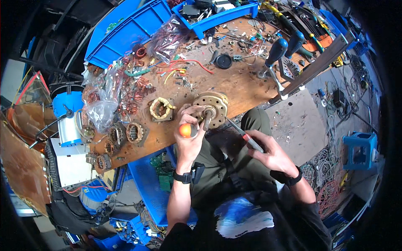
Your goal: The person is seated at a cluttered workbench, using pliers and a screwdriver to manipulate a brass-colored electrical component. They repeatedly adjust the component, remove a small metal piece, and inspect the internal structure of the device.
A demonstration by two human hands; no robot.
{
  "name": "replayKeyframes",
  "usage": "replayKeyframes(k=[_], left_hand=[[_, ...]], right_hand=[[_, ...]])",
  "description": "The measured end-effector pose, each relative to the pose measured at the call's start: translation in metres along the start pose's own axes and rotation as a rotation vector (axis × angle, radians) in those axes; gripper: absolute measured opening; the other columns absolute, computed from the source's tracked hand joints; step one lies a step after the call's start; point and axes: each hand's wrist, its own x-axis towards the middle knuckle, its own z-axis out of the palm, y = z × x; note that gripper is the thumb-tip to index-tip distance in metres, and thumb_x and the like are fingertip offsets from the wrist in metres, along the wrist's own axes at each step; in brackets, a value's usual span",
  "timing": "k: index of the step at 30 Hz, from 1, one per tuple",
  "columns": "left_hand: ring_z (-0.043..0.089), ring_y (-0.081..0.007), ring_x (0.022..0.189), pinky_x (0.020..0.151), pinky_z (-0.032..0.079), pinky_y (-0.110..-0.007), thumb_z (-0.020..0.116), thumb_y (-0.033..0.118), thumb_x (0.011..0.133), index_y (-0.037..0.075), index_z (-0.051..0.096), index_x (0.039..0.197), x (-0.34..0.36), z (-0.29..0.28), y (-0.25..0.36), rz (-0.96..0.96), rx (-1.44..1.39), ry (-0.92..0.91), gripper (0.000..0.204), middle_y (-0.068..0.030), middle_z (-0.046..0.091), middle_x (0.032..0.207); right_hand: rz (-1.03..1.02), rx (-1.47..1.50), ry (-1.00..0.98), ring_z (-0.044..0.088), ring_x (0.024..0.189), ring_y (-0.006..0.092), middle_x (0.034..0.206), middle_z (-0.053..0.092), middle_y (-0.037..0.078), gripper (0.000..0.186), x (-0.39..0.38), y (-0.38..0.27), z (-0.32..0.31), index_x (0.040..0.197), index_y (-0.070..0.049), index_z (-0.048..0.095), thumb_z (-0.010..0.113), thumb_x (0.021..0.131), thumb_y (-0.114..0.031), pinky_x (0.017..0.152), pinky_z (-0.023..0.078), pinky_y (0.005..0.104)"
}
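Observation:
A round, brass-coloured motor part (218,101) with a ring of holes and a central shaft stands at the table's front edge. My left hand (189,140) is closed around its shaft and the near side of its face. A round orange end (184,130) of something shows in that hand; the rest of it is hidden. My right hand (270,152) grips a screwdriver (254,144) with a grey and red handle. Its thin blade points up and left to the lower rim of the motor part; I cannot tell whether the tip touches.
On the wooden table (243,88), a yellow-wound stator (161,109) and a bare stator (136,133) lie to the left. Copper coils (140,90) and plastic bags (102,113) sit beyond. A lever press (278,54) stands at right. A blue bin (144,184) is below the table edge.

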Motion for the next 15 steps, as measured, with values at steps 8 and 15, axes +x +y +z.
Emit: replayKeyframes(k=[8, 15], left_hand=[[0.062, -0.0225, 0.128, 0.11, 0.049, -0.04, 0.078, -0.008, 0.09, 0.009, 0.051, 0.089, -0.003, 0.004, -0.005, -0.019, -0.075, 0.015, 0.033, -0.0131, 0.068, 0.134], [0.058, -0.0234, 0.129, 0.112, 0.044, -0.041, 0.08, -0.004, 0.09, 0.011, 0.05, 0.084, 0.0, 0.001, 0.01, 0.007, -0.097, 0.071, 0.034, -0.0117, 0.068, 0.134]], right_hand=[[0.151, 0.147, 0.169, 0.063, 0.099, 0.0161, 0.104, 0.069, 0.009, 0.044, -0.041, 0.031, -0.009, 0.133, 0.004, 0.062, 0.066, 0.091, -0.007, 0.094, 0.052, 0.0338], [0.285, 0.222, 0.242, 0.05, 0.073, 0.0064, 0.093, 0.058, -0.001, 0.038, -0.054, 0.028, 0.001, 0.132, -0.002, 0.062, 0.063, 0.095, -0.009, 0.063, 0.043, 0.026]])
